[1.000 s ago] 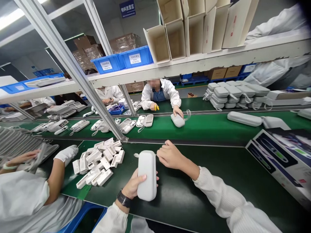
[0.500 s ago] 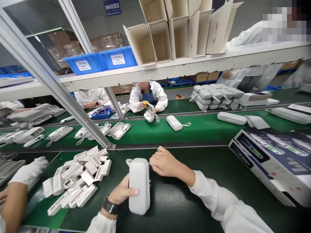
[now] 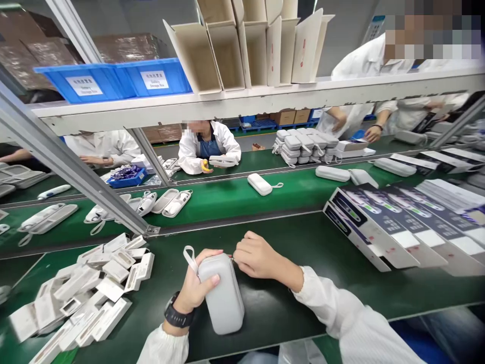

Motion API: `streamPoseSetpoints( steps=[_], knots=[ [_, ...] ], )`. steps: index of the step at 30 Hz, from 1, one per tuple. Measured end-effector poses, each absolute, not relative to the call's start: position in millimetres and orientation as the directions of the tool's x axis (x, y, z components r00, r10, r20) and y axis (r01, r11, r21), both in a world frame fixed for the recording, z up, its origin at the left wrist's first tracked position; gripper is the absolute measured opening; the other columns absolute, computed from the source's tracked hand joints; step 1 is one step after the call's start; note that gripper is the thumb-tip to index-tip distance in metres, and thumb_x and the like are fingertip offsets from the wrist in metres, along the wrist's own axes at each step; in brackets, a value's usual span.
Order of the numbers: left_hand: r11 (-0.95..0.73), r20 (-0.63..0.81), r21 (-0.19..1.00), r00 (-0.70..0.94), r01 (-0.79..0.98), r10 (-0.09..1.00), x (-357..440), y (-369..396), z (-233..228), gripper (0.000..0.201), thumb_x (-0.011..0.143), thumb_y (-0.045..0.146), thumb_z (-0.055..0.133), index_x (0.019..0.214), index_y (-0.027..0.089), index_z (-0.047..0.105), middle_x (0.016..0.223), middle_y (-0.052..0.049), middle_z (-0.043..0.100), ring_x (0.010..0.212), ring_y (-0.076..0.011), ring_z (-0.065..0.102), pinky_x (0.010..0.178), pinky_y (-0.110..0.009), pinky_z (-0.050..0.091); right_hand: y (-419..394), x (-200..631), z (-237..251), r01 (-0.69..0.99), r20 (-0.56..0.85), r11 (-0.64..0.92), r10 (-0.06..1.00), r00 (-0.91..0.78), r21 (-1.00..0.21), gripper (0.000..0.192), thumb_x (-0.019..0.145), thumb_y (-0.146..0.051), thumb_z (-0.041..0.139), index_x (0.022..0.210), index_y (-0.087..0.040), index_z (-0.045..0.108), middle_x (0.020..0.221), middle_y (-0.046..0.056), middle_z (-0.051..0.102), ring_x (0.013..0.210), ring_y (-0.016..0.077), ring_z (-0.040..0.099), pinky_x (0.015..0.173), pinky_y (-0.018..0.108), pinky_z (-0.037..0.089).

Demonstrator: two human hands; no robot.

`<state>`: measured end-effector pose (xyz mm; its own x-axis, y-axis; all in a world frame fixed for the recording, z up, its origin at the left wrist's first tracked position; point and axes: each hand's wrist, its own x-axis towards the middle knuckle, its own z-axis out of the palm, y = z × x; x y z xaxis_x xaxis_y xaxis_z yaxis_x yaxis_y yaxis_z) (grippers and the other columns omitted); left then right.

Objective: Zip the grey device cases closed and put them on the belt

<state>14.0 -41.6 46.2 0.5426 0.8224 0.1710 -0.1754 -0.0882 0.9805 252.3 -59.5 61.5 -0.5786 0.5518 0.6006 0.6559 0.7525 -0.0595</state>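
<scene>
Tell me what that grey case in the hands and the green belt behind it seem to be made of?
The grey case looks like a moulded semi-rigid shell with a matte covering, perhaps fabric: rounded edges, no shine. Its loop looks like soft strap. The green belt looks like smooth rubbery or plastic sheet with a dull sheen.

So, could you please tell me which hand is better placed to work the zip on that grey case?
Probably the right hand: its fingertips pinch at the top corner of the grey case, while the left hand grips its side.
</scene>
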Motion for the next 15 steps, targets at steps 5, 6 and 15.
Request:
streamPoseSetpoints(
  steps=[5,6,15],
  knots=[
    [-0.015,0.138,0.981,0.634,-0.196,0.761,21,-42,26,0.048,0.08,0.039,0.074,0.121,0.015,0.066,0.109,-0.016,0.068,0.097,-0.0352,0.069,0.081,-0.04,0.057,-86,262,54,0.7,0.566,0.711,0.604,-0.561,-0.064,0.019,0.095,-0.022,0.046,0.077,-0.02,0.052,0.072,-0.001,0.053,0.066,0.0144,0.04,0.072,0.033,0.03],
    [0.018,0.122,0.979,0.657,-0.202,0.744,24,-44,24,0.048,0.08,0.04,0.074,0.121,0.015,0.066,0.108,-0.016,0.067,0.096,-0.0353,0.07,0.08,-0.04,0.057,-92,264,52,0.713,0.555,0.698,0.619,-0.555,-0.065,0.019,0.095,-0.023,0.047,0.077,-0.02,0.053,0.072,-0.001,0.053,0.066,0.0144,0.04,0.072,0.033,0.029],
    [0.4,-0.063,0.891,0.815,-0.214,0.576,46,-71,26,0.055,0.078,0.043,0.076,0.125,0.018,0.061,0.114,-0.017,0.069,0.094,-0.0375,0.072,0.084,-0.05,0.058,-126,276,50,0.767,0.482,0.623,0.725,-0.491,-0.155,0.021,0.093,-0.021,0.046,0.073,-0.02,0.049,0.068,-0.003,0.051,0.063,0.0128,0.038,0.073,0.033,0.028]
  ],
)
